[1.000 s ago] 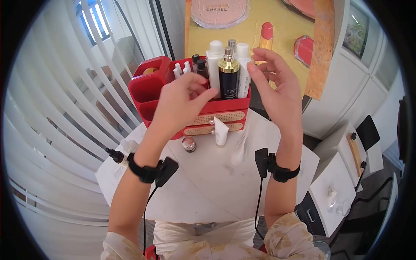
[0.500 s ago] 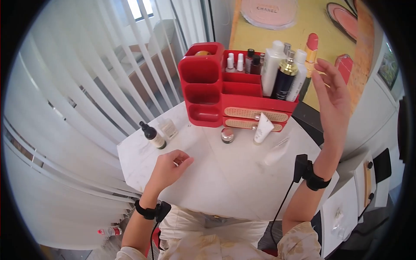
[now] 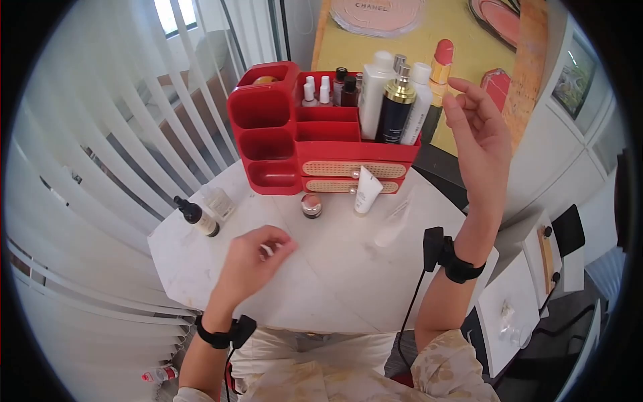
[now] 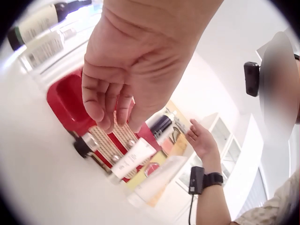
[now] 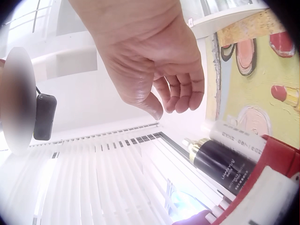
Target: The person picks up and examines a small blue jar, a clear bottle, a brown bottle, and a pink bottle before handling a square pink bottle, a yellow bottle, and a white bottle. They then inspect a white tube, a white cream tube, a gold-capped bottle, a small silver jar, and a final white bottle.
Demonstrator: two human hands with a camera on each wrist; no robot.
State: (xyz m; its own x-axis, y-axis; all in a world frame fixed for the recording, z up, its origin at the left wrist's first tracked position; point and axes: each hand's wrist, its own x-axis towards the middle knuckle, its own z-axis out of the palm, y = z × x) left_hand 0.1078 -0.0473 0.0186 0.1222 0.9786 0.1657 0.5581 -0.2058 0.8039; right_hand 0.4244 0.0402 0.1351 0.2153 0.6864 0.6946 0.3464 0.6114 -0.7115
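Note:
A red organizer [image 3: 328, 149] stands at the back of the white table. In its right compartment are a dark blue pump bottle [image 3: 396, 114] with a gold collar, a white bottle [image 3: 374, 100] and a slimmer white bottle [image 3: 419, 100]. My right hand [image 3: 483, 151] hangs in the air right of these bottles, fingers loosely curled, holding nothing. Low over the table's front left is my left hand [image 3: 253, 264], its fingers loosely bent around nothing. Beyond it sit a small round jar [image 3: 311, 206] and a white tube [image 3: 368, 193], which leans toward the organizer's drawers.
At the table's left edge are a black-topped dropper bottle [image 3: 197, 218] and a clear glass bottle [image 3: 220, 204]. A whitish translucent tube [image 3: 394, 224] lies right of centre. Small white-capped bottles [image 3: 316, 94] fill a rear compartment. Vertical blinds [image 3: 100, 201] hang on the left.
My left hand has drawn back from the organizer to the table's front left. The right hand has shifted right, away from the bottles. The head view has also moved.

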